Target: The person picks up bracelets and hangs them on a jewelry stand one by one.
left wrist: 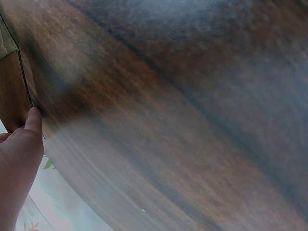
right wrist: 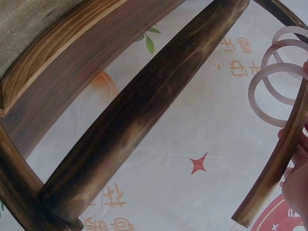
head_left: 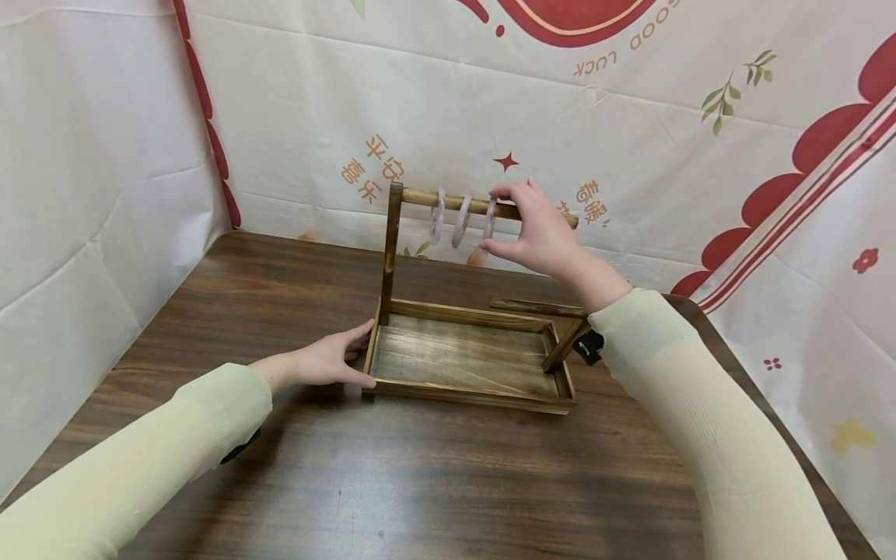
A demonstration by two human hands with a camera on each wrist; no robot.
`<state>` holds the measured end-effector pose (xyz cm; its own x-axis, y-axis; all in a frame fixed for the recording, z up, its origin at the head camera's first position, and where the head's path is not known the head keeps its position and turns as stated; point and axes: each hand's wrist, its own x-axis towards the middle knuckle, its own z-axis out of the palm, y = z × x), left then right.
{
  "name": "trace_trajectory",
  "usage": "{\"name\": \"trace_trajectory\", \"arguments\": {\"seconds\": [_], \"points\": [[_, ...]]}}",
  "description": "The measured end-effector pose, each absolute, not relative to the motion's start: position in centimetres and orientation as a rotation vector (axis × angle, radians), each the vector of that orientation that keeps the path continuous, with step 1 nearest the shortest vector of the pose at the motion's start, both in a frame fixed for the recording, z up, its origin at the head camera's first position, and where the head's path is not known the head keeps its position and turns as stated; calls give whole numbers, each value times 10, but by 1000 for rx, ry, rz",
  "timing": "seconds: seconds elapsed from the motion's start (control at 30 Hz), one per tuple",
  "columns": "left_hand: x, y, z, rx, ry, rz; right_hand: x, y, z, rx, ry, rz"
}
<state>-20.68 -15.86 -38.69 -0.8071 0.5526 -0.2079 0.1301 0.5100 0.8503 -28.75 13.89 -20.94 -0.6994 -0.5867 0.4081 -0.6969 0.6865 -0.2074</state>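
Note:
A wooden display stand with a shallow tray base (head_left: 469, 398) rests on the table. From its tall left post an upper bar (head_left: 416, 196) (right wrist: 269, 178) reaches right to a free end. Two pale lilac bangles (head_left: 437, 218) hang on this bar. A third bangle (head_left: 489, 219) encircles it further right, pinched between thumb and fingers of my right hand (head_left: 535, 233). At the tray's left end, my left hand (head_left: 325, 359) grips the frame, its thumb (left wrist: 33, 120) at the front corner. Some left fingers are hidden behind the end wall.
A lower bar (head_left: 535, 307) (right wrist: 144, 106) on a short post stands at the tray's right side, close under my right wrist. Dark wood-grain table (head_left: 420, 482) surrounds the stand. Printed white cloth (head_left: 301, 117) hangs behind and at both sides.

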Motion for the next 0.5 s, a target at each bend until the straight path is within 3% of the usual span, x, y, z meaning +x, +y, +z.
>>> {"name": "trace_trajectory", "arguments": {"seconds": [0.5], "points": [[-208,-159,-381,543,2374,1182,-284,146,-209,955,-2655,606]]}}
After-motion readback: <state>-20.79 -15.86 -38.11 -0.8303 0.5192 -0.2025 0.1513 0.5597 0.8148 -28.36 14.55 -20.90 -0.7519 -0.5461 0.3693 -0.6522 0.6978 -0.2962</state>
